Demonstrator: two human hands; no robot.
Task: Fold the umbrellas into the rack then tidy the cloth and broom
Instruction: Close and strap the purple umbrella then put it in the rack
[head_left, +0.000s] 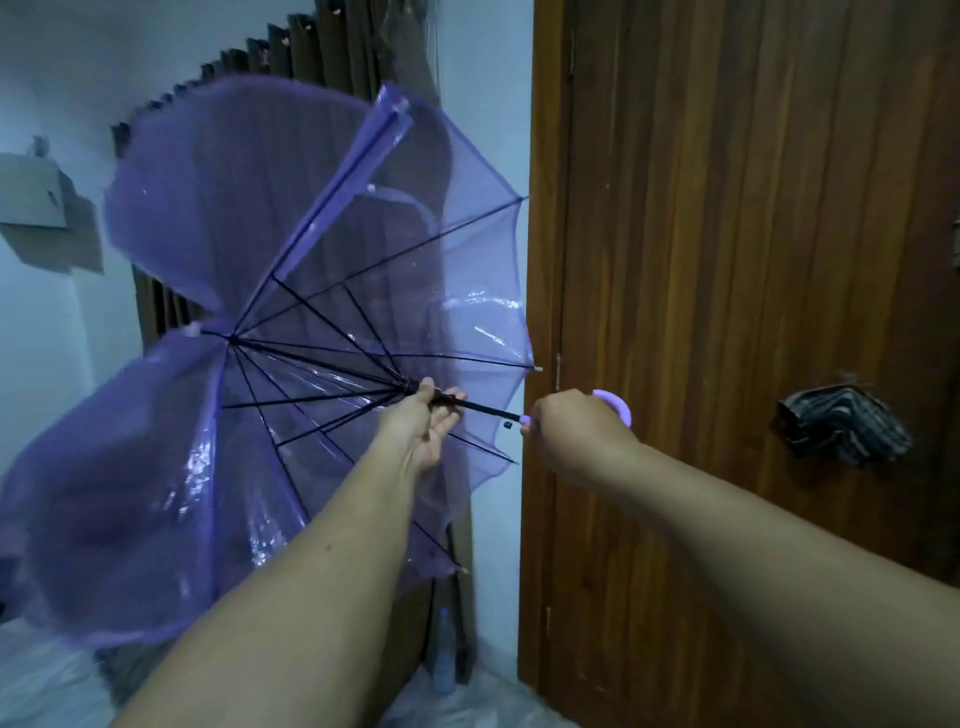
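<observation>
A see-through purple umbrella (218, 291) with black ribs is half collapsed in front of me, its canopy bulging to the left and its tip pointing left. My left hand (431, 421) grips the sliding runner on the black shaft. My right hand (571, 431) grips the curved lilac handle (618, 405) at the shaft's near end. A dark striped cloth (841, 426) hangs on the wooden door at the right. No rack or broom is in view.
A brown wooden door (727, 260) fills the right half, close to the umbrella's rib tips. Dark slatted panels (322, 47) lean on the white wall behind. A cardboard box (41, 213) sits at the left. A plastic bottle (444, 660) stands on the floor below.
</observation>
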